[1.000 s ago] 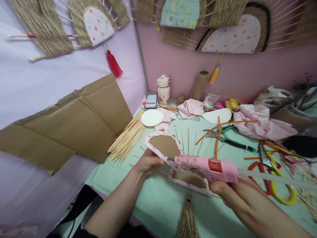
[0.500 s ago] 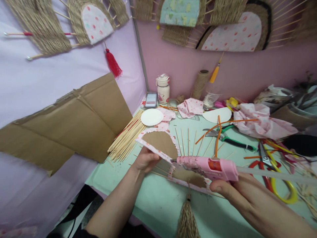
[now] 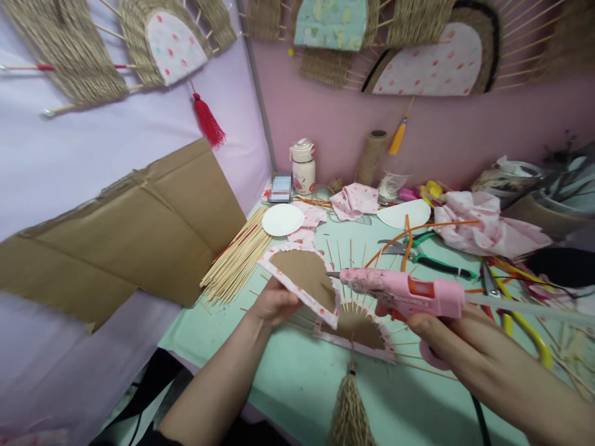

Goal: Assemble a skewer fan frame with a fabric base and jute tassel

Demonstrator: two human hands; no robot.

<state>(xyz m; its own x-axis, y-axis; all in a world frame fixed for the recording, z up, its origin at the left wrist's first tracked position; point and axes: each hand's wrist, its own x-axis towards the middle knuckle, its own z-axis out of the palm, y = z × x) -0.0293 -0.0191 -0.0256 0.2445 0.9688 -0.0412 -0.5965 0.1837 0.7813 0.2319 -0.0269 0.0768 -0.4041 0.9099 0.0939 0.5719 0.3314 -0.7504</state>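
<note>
A half-round cardboard piece point(image 3: 304, 272) edged with spotted pink fabric is gripped along its lower side by my left hand point(image 3: 274, 301). My right hand point(image 3: 446, 334) is wrapped round a pink glue gun point(image 3: 400, 290), a clear glue stick coming out of its back. The gun's nozzle points left, close to the piece's upper right part; whether they touch I cannot tell. Below, a second fabric-edged half-round point(image 3: 367, 328) lies on the table, thin sticks fanning out from it. From its straight edge a twine tassel point(image 3: 352, 402) hangs down towards me.
Bundled sticks point(image 3: 237, 257) and a white disc point(image 3: 282, 220) lie behind my left hand. Green-handled pliers point(image 3: 439, 265), orange strips and yellow-handled scissors point(image 3: 534, 337) are at the right. A bottle point(image 3: 304, 170) stands at the back; a cardboard sheet point(image 3: 139, 241) leans left.
The glue gun has risen and its nozzle has left the piece's lower edge. The held piece has tilted, showing more of its cardboard face and uncovering more of the half-round below.
</note>
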